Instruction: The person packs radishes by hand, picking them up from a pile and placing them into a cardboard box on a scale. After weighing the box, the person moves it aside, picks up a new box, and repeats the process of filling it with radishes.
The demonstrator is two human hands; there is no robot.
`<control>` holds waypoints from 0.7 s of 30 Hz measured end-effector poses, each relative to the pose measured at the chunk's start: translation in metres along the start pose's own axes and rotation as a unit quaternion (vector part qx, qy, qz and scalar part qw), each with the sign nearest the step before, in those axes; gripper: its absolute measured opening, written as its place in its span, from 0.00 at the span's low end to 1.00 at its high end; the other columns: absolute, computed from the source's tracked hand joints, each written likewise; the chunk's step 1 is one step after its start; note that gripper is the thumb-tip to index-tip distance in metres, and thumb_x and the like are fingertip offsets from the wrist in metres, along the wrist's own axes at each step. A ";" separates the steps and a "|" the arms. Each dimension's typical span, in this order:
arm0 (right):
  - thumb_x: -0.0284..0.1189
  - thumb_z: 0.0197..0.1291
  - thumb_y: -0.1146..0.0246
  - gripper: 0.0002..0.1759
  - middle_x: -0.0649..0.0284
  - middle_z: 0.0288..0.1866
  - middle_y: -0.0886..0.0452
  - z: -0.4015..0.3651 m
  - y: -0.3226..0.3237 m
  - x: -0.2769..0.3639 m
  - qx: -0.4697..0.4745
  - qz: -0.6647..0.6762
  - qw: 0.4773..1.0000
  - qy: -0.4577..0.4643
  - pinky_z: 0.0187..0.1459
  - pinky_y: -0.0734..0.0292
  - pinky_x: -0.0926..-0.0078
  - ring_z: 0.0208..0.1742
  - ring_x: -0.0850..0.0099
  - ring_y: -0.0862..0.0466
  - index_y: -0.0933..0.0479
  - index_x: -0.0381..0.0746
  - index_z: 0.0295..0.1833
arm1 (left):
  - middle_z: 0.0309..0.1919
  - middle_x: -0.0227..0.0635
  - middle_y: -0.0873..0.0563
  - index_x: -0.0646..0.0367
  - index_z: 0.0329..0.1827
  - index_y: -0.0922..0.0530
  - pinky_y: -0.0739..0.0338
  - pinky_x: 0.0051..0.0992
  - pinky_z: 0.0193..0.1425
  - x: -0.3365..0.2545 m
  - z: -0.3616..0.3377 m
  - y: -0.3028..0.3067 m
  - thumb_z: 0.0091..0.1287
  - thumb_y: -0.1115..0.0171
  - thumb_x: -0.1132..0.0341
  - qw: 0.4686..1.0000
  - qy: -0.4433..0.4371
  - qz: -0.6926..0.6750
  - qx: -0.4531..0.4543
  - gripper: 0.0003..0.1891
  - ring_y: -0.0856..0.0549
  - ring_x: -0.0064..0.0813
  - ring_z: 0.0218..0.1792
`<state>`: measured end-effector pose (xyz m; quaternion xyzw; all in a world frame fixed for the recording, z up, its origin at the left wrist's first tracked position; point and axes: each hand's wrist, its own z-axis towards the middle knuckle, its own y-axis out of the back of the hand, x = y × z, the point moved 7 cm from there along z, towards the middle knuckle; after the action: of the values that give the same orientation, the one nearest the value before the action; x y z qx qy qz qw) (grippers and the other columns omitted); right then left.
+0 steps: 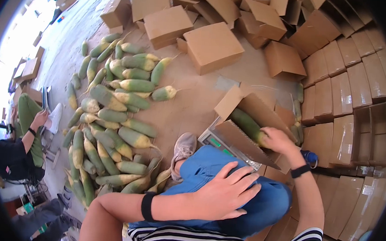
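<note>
A cardboard box (pixel 238 141) with raised flaps stands on a scale (pixel 218 142) that shows green displays. Inside it lies a large green radish (pixel 244 123), its pale end toward me. My right hand (pixel 278 140) reaches into the box, fingers closed around that pale end; the fingertips are partly hidden. On my blue-trousered knee rests my left hand (pixel 226 191), palm down with fingers spread and nothing in it. A big heap of green radishes (pixel 123 98) covers the floor to the left of my shoe.
Open cardboard boxes (pixel 213 46) lie at the back. Stacked cartons (pixel 340 94) form a wall on the right, with a few radishes (pixel 298 113) beside them. A blue bottle cap (pixel 309 157) is near my right wrist. Another person (pixel 16 154) sits at the far left.
</note>
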<state>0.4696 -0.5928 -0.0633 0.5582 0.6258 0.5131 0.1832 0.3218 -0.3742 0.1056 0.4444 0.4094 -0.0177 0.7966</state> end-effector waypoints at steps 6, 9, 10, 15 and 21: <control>0.28 0.63 0.40 0.21 0.51 0.53 0.19 -0.075 0.077 0.090 -0.041 0.239 0.970 -0.036 0.56 0.25 0.67 0.54 0.58 0.18 0.27 0.34 0.61 | 0.63 0.45 0.29 0.59 0.63 0.28 0.41 0.51 0.71 0.005 -0.011 0.002 0.53 0.28 0.52 0.999 -0.009 -0.040 -0.010 0.36 0.32 0.46 0.67; 0.27 0.64 0.41 0.20 0.51 0.55 0.20 -0.121 0.080 0.112 -0.021 0.178 0.983 -0.031 0.57 0.27 0.67 0.54 0.58 0.19 0.27 0.33 0.60 | 0.62 0.45 0.27 0.59 0.62 0.27 0.35 0.42 0.69 0.034 -0.027 0.030 0.58 0.29 0.58 0.982 0.019 -0.173 -0.071 0.30 0.29 0.43 0.65; 0.27 0.64 0.41 0.19 0.50 0.54 0.20 -0.138 0.080 0.117 -0.023 0.158 0.986 -0.044 0.58 0.27 0.68 0.54 0.59 0.19 0.27 0.33 0.60 | 0.62 0.44 0.26 0.60 0.62 0.27 0.33 0.38 0.68 0.057 -0.042 0.053 0.60 0.30 0.60 0.966 0.065 -0.239 -0.078 0.28 0.27 0.42 0.64; 0.32 0.69 0.45 0.17 0.52 0.50 0.18 -0.200 0.043 0.091 -0.060 0.210 0.965 -0.147 0.57 0.29 0.72 0.53 0.62 0.20 0.24 0.32 0.56 | 0.52 0.45 0.19 0.62 0.59 0.25 0.24 0.37 0.58 0.189 -0.202 0.115 0.66 0.38 0.62 0.906 0.391 0.126 -0.103 0.21 0.18 0.43 0.53; 0.37 0.72 0.48 0.20 0.56 0.49 0.18 -0.208 0.029 0.082 -0.109 0.281 0.935 -0.184 0.58 0.30 0.74 0.53 0.67 0.20 0.23 0.32 0.55 | 0.53 0.45 0.21 0.58 0.60 0.27 0.24 0.43 0.56 0.250 -0.367 -0.005 0.57 0.34 0.61 0.755 0.557 0.206 0.277 0.27 0.21 0.45 0.55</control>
<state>0.2916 -0.6153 0.0740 0.7728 0.3385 0.4968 0.2035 0.2520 -0.0279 -0.1642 0.6508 0.6566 0.2843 0.2540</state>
